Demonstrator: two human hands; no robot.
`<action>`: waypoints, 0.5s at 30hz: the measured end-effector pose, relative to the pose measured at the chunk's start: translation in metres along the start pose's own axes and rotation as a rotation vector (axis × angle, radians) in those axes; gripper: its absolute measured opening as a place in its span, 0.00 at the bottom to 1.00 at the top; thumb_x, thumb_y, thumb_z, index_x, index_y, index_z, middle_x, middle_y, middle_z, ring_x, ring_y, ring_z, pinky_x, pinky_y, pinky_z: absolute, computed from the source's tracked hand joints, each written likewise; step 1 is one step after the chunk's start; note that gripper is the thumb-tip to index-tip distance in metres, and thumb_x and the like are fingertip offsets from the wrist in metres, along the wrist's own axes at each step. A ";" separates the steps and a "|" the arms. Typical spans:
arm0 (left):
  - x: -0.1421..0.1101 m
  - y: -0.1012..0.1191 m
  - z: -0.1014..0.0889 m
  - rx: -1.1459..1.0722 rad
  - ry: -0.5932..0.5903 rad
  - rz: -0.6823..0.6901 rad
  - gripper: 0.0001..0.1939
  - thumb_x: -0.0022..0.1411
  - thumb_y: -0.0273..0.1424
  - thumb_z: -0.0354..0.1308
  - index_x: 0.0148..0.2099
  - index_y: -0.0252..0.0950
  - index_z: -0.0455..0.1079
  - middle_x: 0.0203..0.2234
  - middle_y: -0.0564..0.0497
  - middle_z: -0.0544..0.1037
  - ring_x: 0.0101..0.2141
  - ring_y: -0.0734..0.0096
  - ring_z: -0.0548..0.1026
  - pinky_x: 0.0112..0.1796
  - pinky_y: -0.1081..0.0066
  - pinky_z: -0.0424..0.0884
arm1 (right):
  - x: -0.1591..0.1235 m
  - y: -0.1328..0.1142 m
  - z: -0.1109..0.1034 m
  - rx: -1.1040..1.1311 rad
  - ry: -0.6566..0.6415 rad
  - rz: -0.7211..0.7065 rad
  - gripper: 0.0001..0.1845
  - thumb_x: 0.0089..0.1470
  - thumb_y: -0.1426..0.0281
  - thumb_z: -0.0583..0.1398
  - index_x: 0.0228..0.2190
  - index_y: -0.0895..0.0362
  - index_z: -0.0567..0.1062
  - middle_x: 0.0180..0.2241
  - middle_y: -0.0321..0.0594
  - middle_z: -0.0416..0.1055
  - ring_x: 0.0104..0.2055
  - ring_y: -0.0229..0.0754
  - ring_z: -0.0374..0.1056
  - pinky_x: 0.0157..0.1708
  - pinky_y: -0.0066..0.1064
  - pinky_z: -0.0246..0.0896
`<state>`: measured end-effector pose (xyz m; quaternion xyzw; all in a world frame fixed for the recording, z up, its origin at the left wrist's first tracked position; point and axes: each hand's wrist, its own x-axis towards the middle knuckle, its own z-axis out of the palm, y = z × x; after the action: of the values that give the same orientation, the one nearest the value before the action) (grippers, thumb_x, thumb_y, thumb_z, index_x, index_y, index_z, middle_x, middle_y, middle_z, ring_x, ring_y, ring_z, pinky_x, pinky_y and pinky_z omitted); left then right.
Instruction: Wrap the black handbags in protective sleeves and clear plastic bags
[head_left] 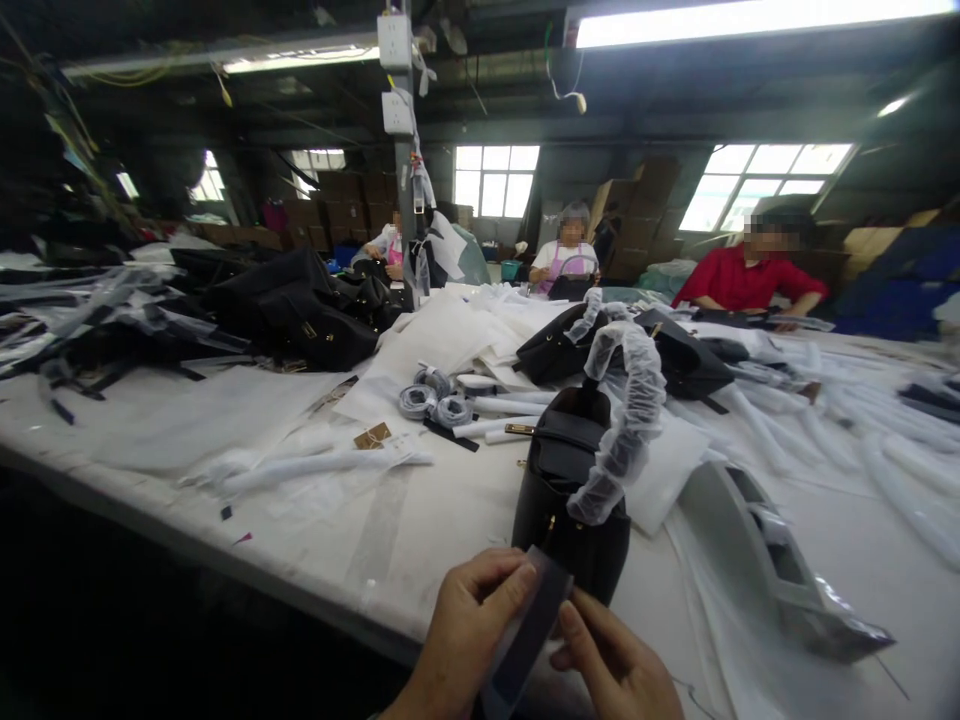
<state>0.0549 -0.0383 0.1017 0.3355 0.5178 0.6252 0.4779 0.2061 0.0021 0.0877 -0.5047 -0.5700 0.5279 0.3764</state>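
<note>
White bench (442,510), dark strip (531,628), black handbag (540,500)

The left hand (472,615) and right hand (619,655) had their fingers pinched on the strip's sides, maybe to keep it steady. It was in front of the upright handbag, perhaps put close for easy reach. The strip looked thin, flat and a bit shiny.
</note>
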 end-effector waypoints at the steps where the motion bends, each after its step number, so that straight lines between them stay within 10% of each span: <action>1: 0.003 0.001 0.003 0.014 0.013 0.032 0.20 0.59 0.47 0.66 0.39 0.33 0.82 0.40 0.42 0.81 0.44 0.56 0.77 0.43 0.67 0.72 | 0.001 -0.003 -0.001 -0.014 -0.004 -0.011 0.32 0.45 0.44 0.66 0.41 0.56 0.84 0.25 0.39 0.79 0.22 0.43 0.72 0.26 0.29 0.71; 15: 0.021 -0.028 0.014 -0.090 0.099 0.034 0.28 0.58 0.54 0.62 0.44 0.33 0.75 0.34 0.45 0.81 0.35 0.61 0.78 0.36 0.70 0.72 | 0.029 -0.030 0.011 0.021 0.033 0.038 0.29 0.43 0.44 0.67 0.23 0.59 0.79 0.09 0.30 0.57 0.13 0.32 0.53 0.15 0.25 0.48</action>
<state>0.0683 -0.0136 0.0767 0.2912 0.5064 0.6716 0.4557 0.1842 0.0298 0.1127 -0.5200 -0.5487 0.5324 0.3809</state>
